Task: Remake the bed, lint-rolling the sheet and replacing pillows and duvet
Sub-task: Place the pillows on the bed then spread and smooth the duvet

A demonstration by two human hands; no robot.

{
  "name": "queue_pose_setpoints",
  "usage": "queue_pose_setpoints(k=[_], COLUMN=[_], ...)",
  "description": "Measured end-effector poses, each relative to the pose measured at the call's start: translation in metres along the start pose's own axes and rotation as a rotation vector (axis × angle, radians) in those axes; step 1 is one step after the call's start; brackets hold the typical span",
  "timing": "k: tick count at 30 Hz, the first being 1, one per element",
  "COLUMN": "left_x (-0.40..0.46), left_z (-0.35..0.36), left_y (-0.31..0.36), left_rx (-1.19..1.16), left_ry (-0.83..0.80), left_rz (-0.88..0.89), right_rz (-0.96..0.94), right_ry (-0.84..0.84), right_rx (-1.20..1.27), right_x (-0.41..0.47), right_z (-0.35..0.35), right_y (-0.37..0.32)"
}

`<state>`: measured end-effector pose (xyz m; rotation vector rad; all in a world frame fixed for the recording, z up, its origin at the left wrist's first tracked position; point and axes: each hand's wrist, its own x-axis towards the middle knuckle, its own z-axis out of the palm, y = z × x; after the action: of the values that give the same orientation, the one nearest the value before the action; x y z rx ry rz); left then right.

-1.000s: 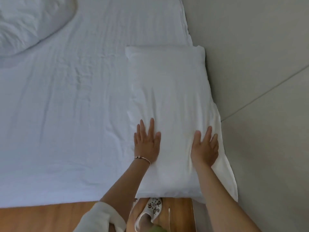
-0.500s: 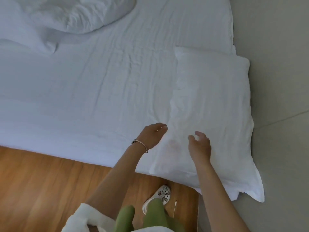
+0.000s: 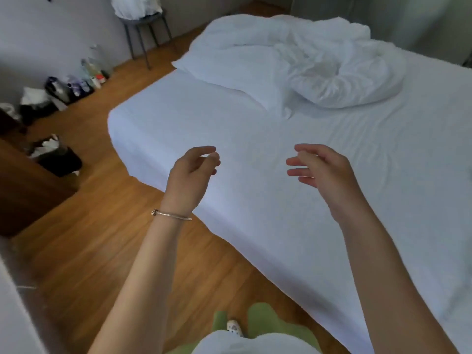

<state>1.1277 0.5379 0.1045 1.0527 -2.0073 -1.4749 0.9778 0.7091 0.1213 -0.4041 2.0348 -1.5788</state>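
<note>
left hand [image 3: 190,172] and right hand [image 3: 323,169]: fingers loosely curled, holding nothing, above bare sheet [image 3: 281,200] | pillow [image 3: 237,72] and bunched duvet [image 3: 332,65] lie at bed's far end | risk: dragging the pillow could rumple the sheet or pull the duvet along

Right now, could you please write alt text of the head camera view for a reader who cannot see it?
A person's empty left hand and right hand hover, fingers loosely curled, over a bare white sheet. At the far end lie a pillow and a crumpled duvet. Wooden floor lies to the left, bottles along the wall.
</note>
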Motion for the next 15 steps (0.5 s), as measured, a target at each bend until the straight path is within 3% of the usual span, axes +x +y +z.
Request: queue_pose_setpoints(k=[6,11,15], left_x=[0.069,0.135,0.212], left_z=[-0.159,-0.261,-0.37], left_y=[-0.049,-0.114,-0.134], left_rx=[-0.04,-0.087,-0.035], left_ry=[0.308,0.505,0.645], left_rz=[-0.039,-0.147,-0.241], right_rz=[-0.065,-0.08,-0.101], right_ry=[-0.216,-0.377,-0.602], right_rx=[-0.045,-0.15,-0.26], right_x=[0.047,0.139,0.211], right_z=[0.195,0.344,0.482], right_y=[-0.05,-0.065,-0.121])
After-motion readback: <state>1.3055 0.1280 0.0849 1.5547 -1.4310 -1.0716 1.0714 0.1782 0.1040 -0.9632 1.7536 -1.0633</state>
